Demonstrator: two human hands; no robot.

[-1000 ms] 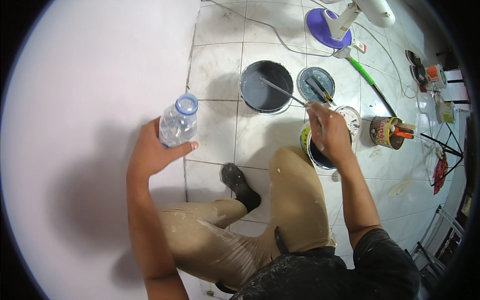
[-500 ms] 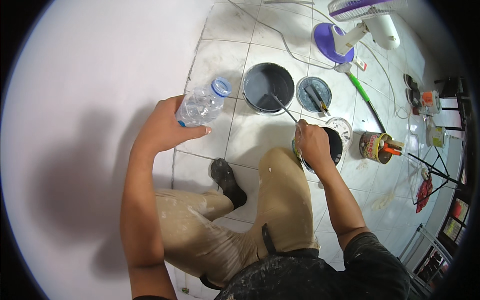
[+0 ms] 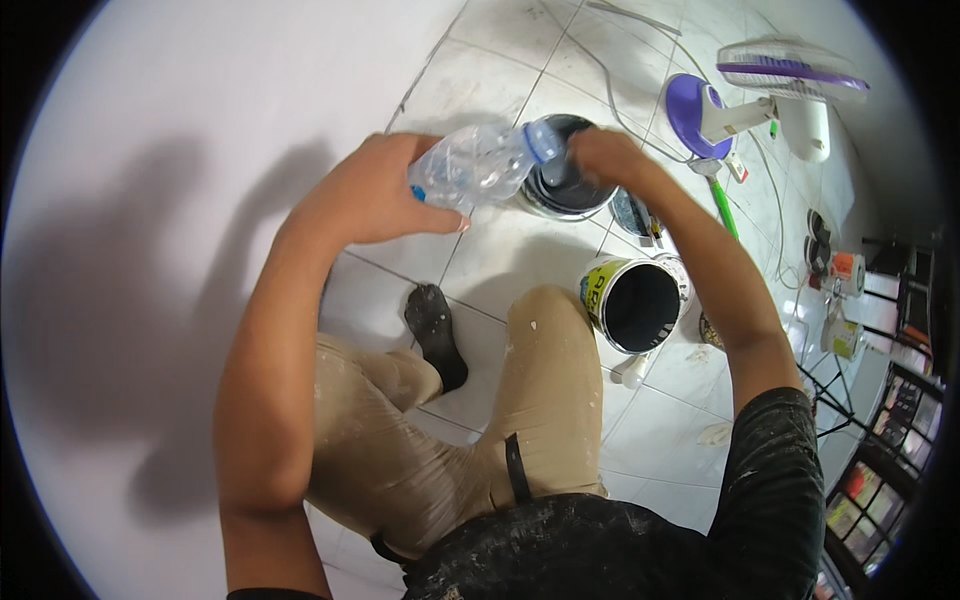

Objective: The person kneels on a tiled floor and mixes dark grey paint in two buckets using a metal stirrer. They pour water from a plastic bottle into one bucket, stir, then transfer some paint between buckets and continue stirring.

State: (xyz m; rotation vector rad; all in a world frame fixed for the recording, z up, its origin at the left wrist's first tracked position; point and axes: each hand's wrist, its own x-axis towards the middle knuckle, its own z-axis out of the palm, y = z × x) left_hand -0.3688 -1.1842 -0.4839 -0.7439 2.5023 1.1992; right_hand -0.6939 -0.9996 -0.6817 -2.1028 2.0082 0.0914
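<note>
My left hand (image 3: pixel 350 198) is wrapped round a clear plastic bottle (image 3: pixel 475 166) with a blue neck ring. The bottle lies tipped, its mouth over a bucket of dark grey paint (image 3: pixel 570 207), and what looks like clear liquid leaves the mouth. Above the bucket's far right side, my right hand (image 3: pixel 608 158) is curled and smeared by motion. Half a second ago it gripped a thin grey stick; now the hand and bottle hide the stick. Nearer my knee a second paint can (image 3: pixel 642 308), dark inside with a yellow-green label, leans tilted.
A round lid (image 3: pixel 630 212) with a brush on it is partly behind my right forearm. Farther right are a green-handled scraper (image 3: pixel 724 206) and a purple and white fan (image 3: pixel 697 115) with its cable. A white wall (image 3: pixel 150 200) rises close on my left.
My left hand has moved right and tipped the bottle over the bucket. My right hand has gone from beside the second can up and left to above the bucket. The view has shifted.
</note>
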